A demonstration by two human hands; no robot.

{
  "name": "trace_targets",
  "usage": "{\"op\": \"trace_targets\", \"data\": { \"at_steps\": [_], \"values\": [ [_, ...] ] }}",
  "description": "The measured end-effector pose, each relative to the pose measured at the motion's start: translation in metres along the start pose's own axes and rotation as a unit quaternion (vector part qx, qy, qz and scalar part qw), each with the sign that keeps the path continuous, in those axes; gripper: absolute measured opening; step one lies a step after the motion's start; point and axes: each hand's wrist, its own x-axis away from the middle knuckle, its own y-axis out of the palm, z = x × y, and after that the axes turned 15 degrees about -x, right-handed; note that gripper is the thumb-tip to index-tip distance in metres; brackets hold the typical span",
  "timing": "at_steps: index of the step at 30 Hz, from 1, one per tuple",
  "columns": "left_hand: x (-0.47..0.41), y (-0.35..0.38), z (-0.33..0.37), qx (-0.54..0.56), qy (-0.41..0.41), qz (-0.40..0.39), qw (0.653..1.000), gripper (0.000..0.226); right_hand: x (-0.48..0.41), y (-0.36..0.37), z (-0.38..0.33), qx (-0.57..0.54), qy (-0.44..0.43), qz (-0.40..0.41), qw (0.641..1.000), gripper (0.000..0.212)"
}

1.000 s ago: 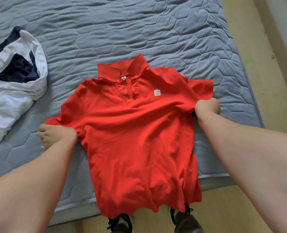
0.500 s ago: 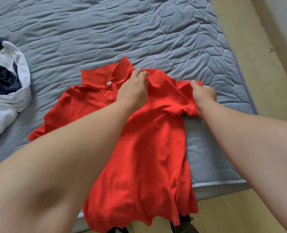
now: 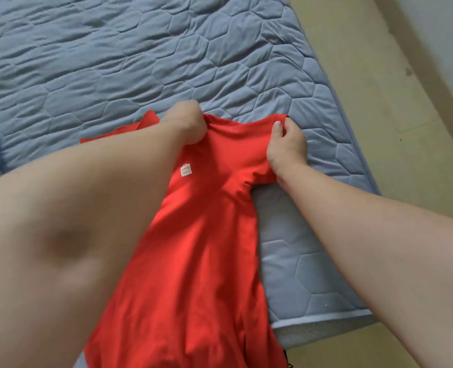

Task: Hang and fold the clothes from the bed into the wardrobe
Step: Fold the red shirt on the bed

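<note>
red shirt (image 3: 193,248) on bed (image 3: 220,49): left hand (image 3: 185,120) grips the shoulder (image 3: 220,127), right hand (image 3: 286,144) pinches the sleeve (image 3: 260,128), best folded in flat.

Only one piece of writing can be read. It is on a small white patch (image 3: 186,170) on the chest of the red polo shirt (image 3: 193,248). The patch carries the brand MINISO in red letters, split over two lines: MINI above, SO below. A small mark follows the SO, too fine to make out. The patch lies slightly tilted on the shirt.
</note>
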Motion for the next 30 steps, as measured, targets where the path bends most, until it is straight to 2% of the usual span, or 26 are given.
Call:
{"op": "trace_targets", "data": {
  "at_steps": [3, 6, 9, 12, 13, 15, 17, 20, 21, 24, 26, 28, 30],
  "values": [
    [-0.004, 0.001, 0.004, 0.073, -0.066, 0.015, 0.995, 0.03, -0.007, -0.003, 0.005, -0.048, 0.016, 0.037, 0.998, 0.023],
    [0.0, 0.009, 0.017, 0.139, -0.081, -0.019, 0.987, 0.033, -0.004, -0.005, 0.016, -0.103, 0.072, -0.001, 0.992, 0.03],
    [0.0, 0.009, 0.025, 0.156, -0.019, -0.008, 0.988, 0.029, 0.006, -0.015, 0.022, -0.129, 0.124, -0.045, 0.983, 0.044],
    [-0.003, 0.007, 0.028, 0.104, 0.057, 0.004, 0.993, 0.016, 0.017, -0.02, 0.027, -0.167, 0.154, -0.128, 0.965, 0.025],
    [-0.005, 0.006, 0.029, 0.1, 0.062, 0.0, 0.993, 0.012, 0.02, -0.02, 0.028, -0.167, 0.163, -0.15, 0.961, 0.02],
    [-0.008, 0.005, 0.034, 0.13, 0.03, -0.016, 0.991, 0.009, 0.023, -0.019, 0.025, -0.104, 0.167, -0.166, 0.966, 0.028],
    [-0.007, 0.004, 0.038, 0.181, -0.012, -0.028, 0.983, 0.012, 0.021, -0.02, 0.022, -0.045, 0.155, -0.146, 0.976, 0.03],
    [0.001, 0.005, 0.046, 0.202, -0.021, -0.016, 0.979, 0.014, 0.017, -0.023, 0.021, 0.005, 0.135, -0.086, 0.987, 0.024],
    [0.008, 0.008, 0.048, 0.208, -0.022, 0.017, 0.978, 0.017, 0.018, -0.022, 0.021, 0.019, 0.133, -0.074, 0.988, 0.024],
    [0.051, 0.024, 0.052, 0.219, -0.024, 0.181, 0.959, 0.03, 0.02, -0.017, 0.019, 0.046, 0.14, -0.036, 0.988, 0.032],
    [0.089, 0.043, 0.054, 0.175, -0.053, 0.237, 0.954, 0.036, 0.019, -0.015, 0.014, 0.037, 0.143, -0.003, 0.989, 0.033],
    [0.122, 0.067, 0.055, 0.169, -0.052, 0.217, 0.96, 0.048, 0.017, -0.013, 0.008, 0.027, 0.113, 0.002, 0.993, 0.029],
    [0.144, 0.088, 0.057, 0.149, -0.009, 0.164, 0.975, 0.068, 0.017, -0.008, 0.002, 0.042, 0.049, -0.003, 0.998, 0.028]
  ]
}}
